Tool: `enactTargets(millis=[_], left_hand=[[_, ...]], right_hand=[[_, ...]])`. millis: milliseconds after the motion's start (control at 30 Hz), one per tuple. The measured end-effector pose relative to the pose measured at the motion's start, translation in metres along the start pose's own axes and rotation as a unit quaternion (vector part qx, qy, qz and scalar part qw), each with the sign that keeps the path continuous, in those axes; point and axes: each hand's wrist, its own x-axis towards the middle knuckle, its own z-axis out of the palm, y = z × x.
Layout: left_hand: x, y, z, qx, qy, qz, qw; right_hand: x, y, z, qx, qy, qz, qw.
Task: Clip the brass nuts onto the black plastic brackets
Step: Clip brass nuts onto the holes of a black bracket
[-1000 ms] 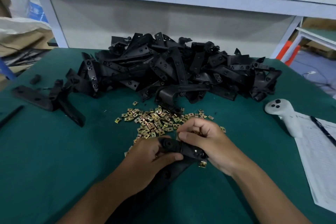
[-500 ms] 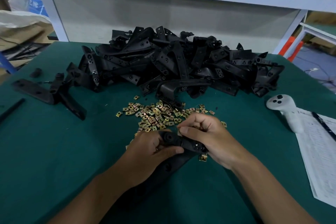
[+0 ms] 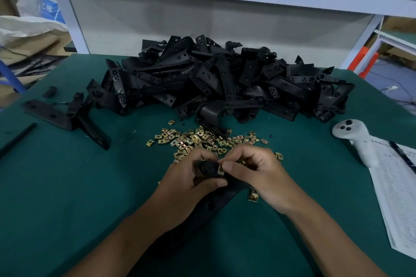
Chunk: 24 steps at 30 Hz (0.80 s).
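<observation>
Black bracket point(image 3: 210, 203) gripped in left hand point(image 3: 191, 183); brass nut point(image 3: 221, 170) pinched against its end by right hand point(image 3: 254, 171); loose nuts point(image 3: 198, 138) just beyond.

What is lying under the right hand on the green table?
Below the right hand one brass nut lies on the table, and the black bracket runs beneath it. More nuts show between its curled fingers; the palm hides the rest.
</observation>
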Motion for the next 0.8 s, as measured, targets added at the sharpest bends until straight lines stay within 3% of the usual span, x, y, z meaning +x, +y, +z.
enactTargets(millis=[133, 400, 800], left_hand=[[0.000, 0.001, -0.001, -0.015, 0.000, 0.010, 1.000], [0.000, 0.006, -0.001, -0.103, 0.024, -0.013, 0.994], [-0.004, 0.007, 0.002, -0.014, 0.059, -0.005, 0.998]], right_hand=[[-0.001, 0.002, 0.000, 0.019, -0.010, 0.015, 1.000], [0.012, 0.015, -0.012, 0.338, 0.025, 0.106, 0.935], [0.017, 0.018, -0.016, 0.360, 0.105, 0.155, 0.914]])
